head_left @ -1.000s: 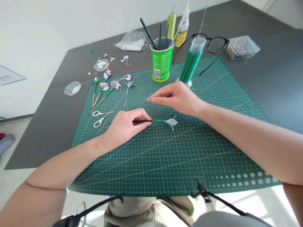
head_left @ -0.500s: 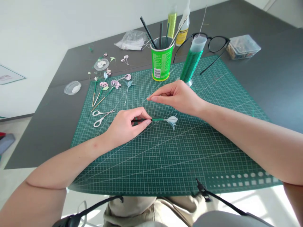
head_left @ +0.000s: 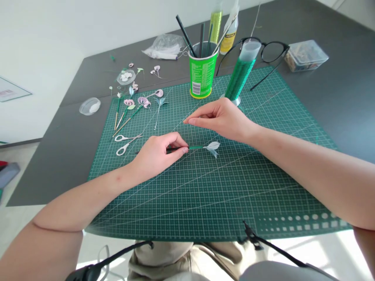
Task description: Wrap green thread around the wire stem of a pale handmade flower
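Observation:
My left hand [head_left: 164, 152] pinches the dark stem of a small handmade flower [head_left: 213, 147], held level above the green cutting mat [head_left: 181, 203]. Pale blue-white petals point right, and green wrapping covers the stem just below them. Above and to the right, my right hand [head_left: 221, 118] has its thumb and fingertips pressed together. Whatever is in that pinch is too fine to make out. Behind it stands a spool of green thread [head_left: 240, 74]. White-handled scissors [head_left: 124, 145] lie left of my left hand.
A green cup [head_left: 202, 76] holding several dark sticks and tweezers stands at the back. Near it are a glue bottle [head_left: 229, 37], glasses [head_left: 274, 52] and a clear box [head_left: 307, 56]. Several finished flowers [head_left: 143, 102] and two small dishes [head_left: 90, 106] lie on the left.
The flower has turned slightly about its stem, so its petals sit differently. Both hands keep nearly the same places and grips; the whole view has shifted a little.

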Demonstrator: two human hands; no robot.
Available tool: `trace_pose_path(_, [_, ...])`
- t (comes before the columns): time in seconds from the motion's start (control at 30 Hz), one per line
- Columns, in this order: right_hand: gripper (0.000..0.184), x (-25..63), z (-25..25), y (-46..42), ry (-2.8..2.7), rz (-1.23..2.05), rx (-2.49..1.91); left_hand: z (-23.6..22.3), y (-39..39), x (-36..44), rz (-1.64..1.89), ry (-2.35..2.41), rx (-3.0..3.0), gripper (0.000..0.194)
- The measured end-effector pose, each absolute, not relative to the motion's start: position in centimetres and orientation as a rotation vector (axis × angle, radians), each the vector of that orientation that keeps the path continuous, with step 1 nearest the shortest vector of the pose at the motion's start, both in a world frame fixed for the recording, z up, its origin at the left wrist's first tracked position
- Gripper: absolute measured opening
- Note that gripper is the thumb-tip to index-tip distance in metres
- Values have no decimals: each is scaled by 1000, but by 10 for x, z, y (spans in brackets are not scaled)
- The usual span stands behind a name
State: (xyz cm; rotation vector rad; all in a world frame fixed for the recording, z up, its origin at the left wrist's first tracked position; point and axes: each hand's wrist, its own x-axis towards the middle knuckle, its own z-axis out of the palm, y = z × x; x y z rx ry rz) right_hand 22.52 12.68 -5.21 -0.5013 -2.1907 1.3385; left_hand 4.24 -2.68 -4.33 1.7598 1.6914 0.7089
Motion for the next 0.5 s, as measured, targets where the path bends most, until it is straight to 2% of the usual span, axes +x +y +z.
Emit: trace_pose_path(0.5, [21, 225, -53, 126, -2204, 1335, -521, -43, -26, 42, 707, 1688, 1775, 9])
